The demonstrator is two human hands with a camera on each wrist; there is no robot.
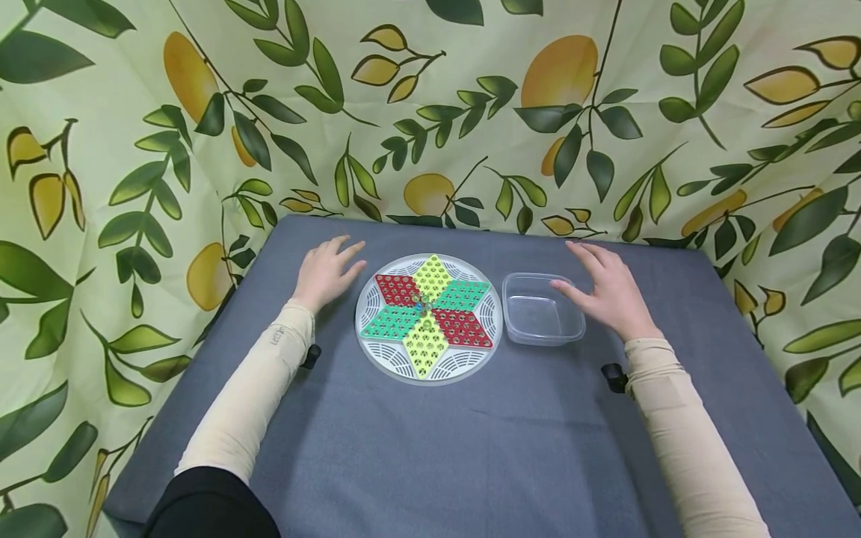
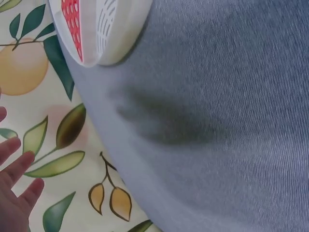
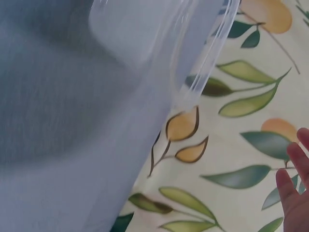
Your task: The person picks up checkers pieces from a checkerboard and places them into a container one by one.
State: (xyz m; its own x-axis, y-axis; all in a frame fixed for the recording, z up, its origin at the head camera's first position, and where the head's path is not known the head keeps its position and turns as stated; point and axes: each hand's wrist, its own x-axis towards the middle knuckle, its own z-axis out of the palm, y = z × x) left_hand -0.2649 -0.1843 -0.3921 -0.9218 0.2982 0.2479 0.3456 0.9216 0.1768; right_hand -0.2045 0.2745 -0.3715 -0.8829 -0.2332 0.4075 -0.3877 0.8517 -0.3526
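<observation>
A round white Chinese checkers board (image 1: 425,340) lies on the table, its star of red, yellow and green points full of small holes. Several small glass marbles (image 1: 421,305) are gathered at the star's centre. Right beside the board stands a clear plastic container (image 1: 543,310), with no lid on it. My left hand (image 1: 326,273) is left of the board, fingers spread and holding nothing. To the right of the container is my right hand (image 1: 610,295), also empty, its thumb reaching over the container's right rim in the head view. Both wrist views show loosely spread fingertips at their edges.
A grey-blue cloth covers the table (image 1: 430,448). Behind and on both sides hangs a curtain (image 1: 471,127) printed with leaves and yellow fruit. A small black device (image 1: 614,377) sits at the right wrist, and another black device (image 1: 311,356) at the left.
</observation>
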